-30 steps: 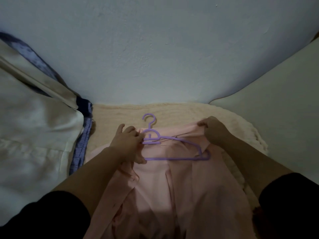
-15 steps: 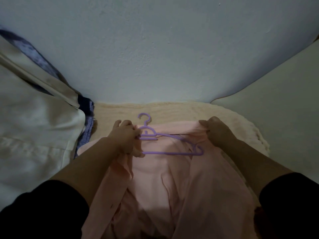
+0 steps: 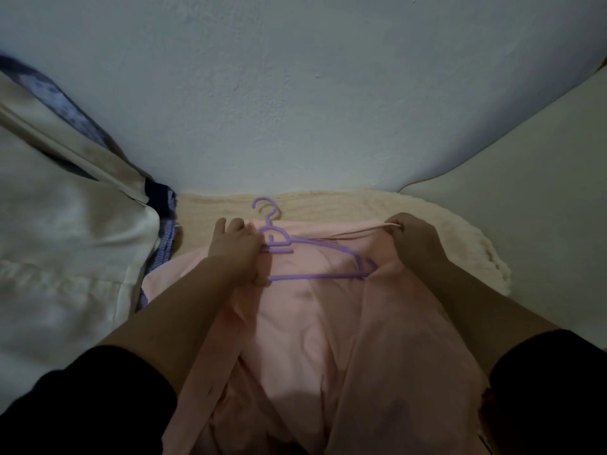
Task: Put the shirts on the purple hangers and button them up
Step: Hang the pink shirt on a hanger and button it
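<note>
The pink shirt (image 3: 315, 323) is lying open at six o'clock, the purple hanger (image 3: 312, 257) inside it. The left hand (image 3: 238, 251) is gripping the hanger's left end; the right hand (image 3: 415, 241) is pinching the collar — it may slip off the hanger's right tip. The wall (image 3: 295, 93) is crowding twelve o'clock.

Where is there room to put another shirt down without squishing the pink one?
A bare strip of cream blanket runs between the wall and the pink shirt, around the purple hanger hook. Another patch curves right of the right hand. Left is crowded with white cloth and striped fabric.
</note>
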